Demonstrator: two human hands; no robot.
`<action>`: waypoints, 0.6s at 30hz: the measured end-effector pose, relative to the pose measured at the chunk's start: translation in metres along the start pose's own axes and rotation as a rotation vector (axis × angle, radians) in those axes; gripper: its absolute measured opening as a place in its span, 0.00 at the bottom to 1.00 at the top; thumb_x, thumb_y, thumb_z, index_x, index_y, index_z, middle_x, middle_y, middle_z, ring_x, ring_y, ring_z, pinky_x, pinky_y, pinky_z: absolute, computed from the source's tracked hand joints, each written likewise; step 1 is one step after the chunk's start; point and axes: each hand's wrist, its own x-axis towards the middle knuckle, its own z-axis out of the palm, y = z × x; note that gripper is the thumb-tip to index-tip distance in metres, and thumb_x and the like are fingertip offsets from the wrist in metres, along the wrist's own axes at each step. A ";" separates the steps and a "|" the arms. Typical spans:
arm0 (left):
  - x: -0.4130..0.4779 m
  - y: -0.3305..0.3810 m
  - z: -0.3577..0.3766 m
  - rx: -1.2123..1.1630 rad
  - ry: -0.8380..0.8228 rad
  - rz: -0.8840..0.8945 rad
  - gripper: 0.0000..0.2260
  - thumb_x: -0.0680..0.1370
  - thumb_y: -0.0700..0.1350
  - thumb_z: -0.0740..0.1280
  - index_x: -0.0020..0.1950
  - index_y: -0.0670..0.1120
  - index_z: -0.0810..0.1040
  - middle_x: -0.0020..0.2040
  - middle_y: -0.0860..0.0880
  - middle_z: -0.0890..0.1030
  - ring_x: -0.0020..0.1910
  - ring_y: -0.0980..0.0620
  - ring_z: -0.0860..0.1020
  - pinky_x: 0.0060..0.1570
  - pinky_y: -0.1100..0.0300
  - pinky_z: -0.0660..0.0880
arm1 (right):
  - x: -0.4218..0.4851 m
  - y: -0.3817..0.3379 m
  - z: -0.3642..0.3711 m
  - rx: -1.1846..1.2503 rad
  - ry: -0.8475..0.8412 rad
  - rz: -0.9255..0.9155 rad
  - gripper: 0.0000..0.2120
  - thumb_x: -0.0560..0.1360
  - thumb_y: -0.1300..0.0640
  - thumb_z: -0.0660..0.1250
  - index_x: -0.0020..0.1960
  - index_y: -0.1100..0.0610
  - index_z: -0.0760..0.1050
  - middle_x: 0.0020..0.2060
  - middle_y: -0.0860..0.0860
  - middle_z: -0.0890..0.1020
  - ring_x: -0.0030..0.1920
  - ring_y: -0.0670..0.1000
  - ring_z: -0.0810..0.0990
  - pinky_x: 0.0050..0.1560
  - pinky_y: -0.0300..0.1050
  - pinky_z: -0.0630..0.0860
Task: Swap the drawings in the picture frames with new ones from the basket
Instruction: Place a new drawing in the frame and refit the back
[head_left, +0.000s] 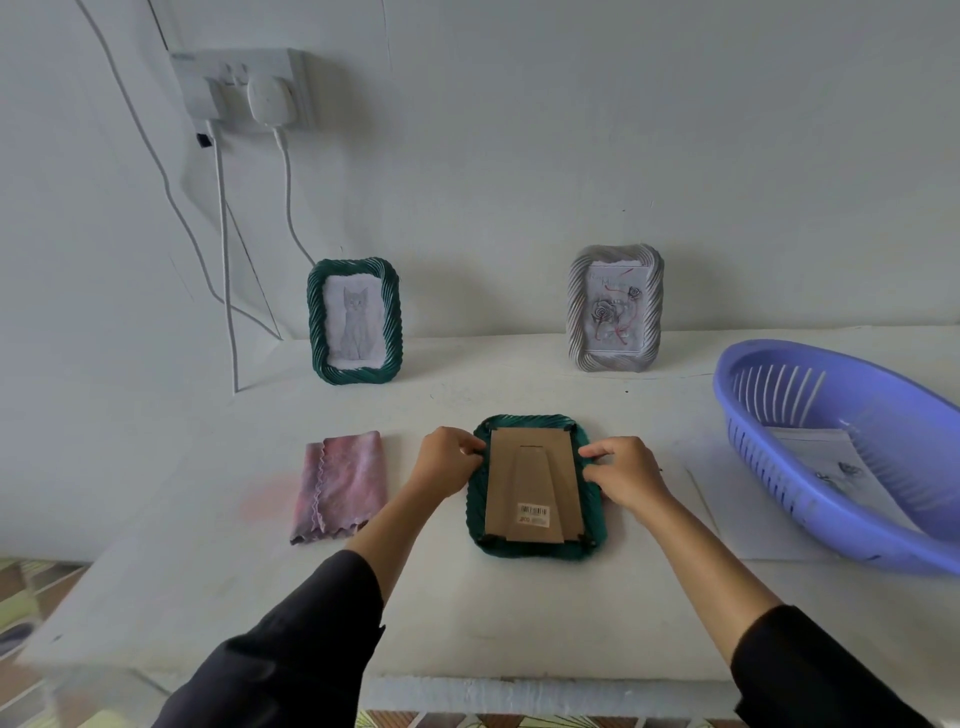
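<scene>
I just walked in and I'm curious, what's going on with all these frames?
A person has one green frame lying face down on the table. The left hand and right hand grip its sides by the cardboard back, which is still on. A cat frame and a silver frame stand by the wall. The purple basket on the right holds drawings.

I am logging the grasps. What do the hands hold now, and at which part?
Both hold the face-down green frame: the left hand at its upper left edge, the right hand at its upper right edge.
</scene>
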 end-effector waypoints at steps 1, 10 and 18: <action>0.000 0.001 0.000 -0.007 -0.002 -0.007 0.12 0.75 0.35 0.65 0.57 0.40 0.81 0.56 0.43 0.81 0.51 0.46 0.79 0.47 0.62 0.74 | 0.000 -0.001 -0.002 0.021 0.001 0.005 0.17 0.70 0.68 0.66 0.58 0.60 0.78 0.56 0.56 0.81 0.53 0.52 0.78 0.52 0.41 0.74; -0.004 0.013 -0.002 -0.242 0.049 -0.028 0.10 0.77 0.40 0.65 0.57 0.41 0.80 0.52 0.43 0.82 0.45 0.46 0.79 0.54 0.52 0.78 | -0.013 -0.056 -0.055 -0.111 0.173 -0.221 0.15 0.70 0.65 0.68 0.56 0.62 0.80 0.54 0.57 0.82 0.53 0.52 0.80 0.53 0.37 0.71; -0.028 0.085 -0.015 -0.886 -0.020 -0.067 0.17 0.81 0.48 0.57 0.69 0.47 0.66 0.50 0.45 0.77 0.45 0.49 0.77 0.40 0.60 0.75 | -0.025 -0.107 -0.045 -0.135 -0.001 -0.455 0.09 0.73 0.61 0.68 0.52 0.61 0.81 0.45 0.54 0.84 0.37 0.42 0.80 0.47 0.42 0.76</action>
